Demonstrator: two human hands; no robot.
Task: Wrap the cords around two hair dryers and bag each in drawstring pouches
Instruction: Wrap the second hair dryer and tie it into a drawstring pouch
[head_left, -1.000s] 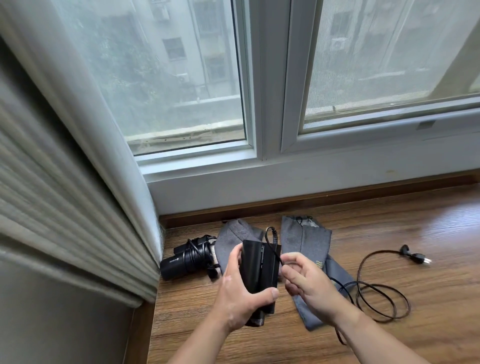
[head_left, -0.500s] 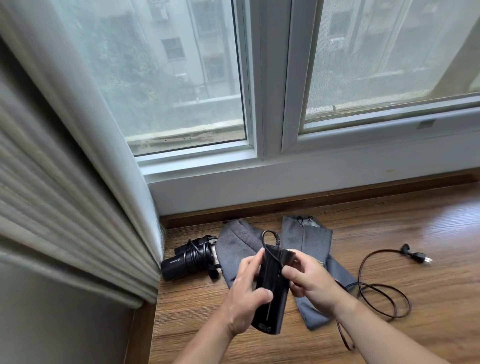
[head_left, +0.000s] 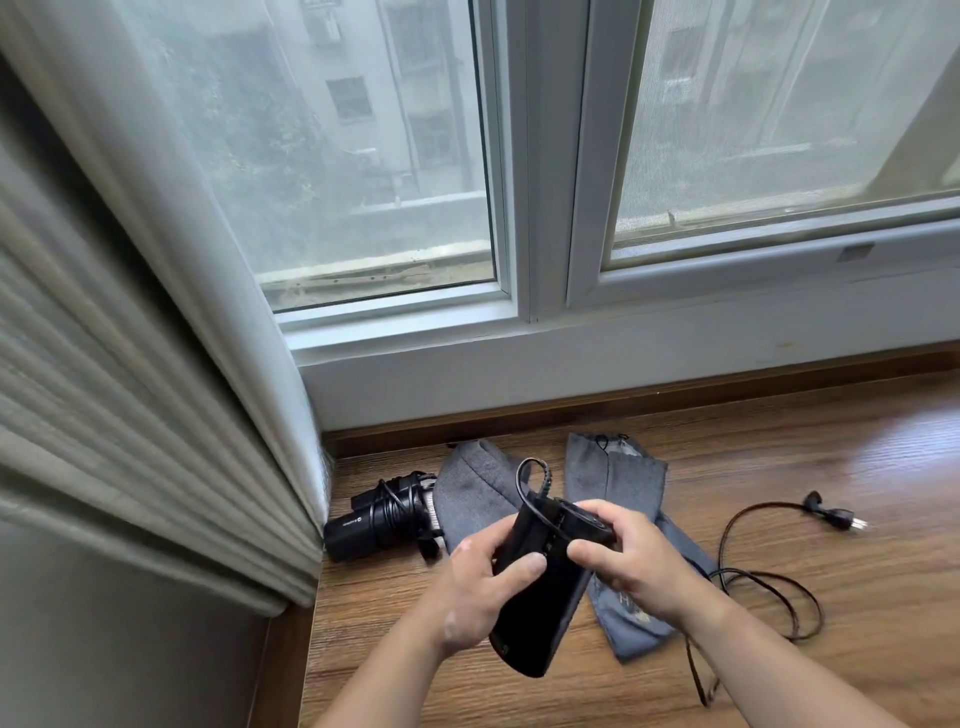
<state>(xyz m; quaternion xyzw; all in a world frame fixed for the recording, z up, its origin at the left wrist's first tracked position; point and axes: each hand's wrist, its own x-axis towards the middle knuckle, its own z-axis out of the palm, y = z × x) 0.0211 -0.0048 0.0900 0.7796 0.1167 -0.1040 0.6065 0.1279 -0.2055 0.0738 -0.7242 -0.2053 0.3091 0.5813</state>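
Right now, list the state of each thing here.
Held hair dryer, lifted, unbagged.
Cord, mostly unwound, trailing loose, unplugged.
Second hair dryer, wound up, lying unbagged.
Left pouch, lying flat.
Right pouch, lying flat.
Left hand, gripping the held dryer's body.
Right hand, gripping its upper end.

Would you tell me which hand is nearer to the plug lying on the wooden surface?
Right. The right hand holds the hair dryer left of the plug; the left hand lies farther left.
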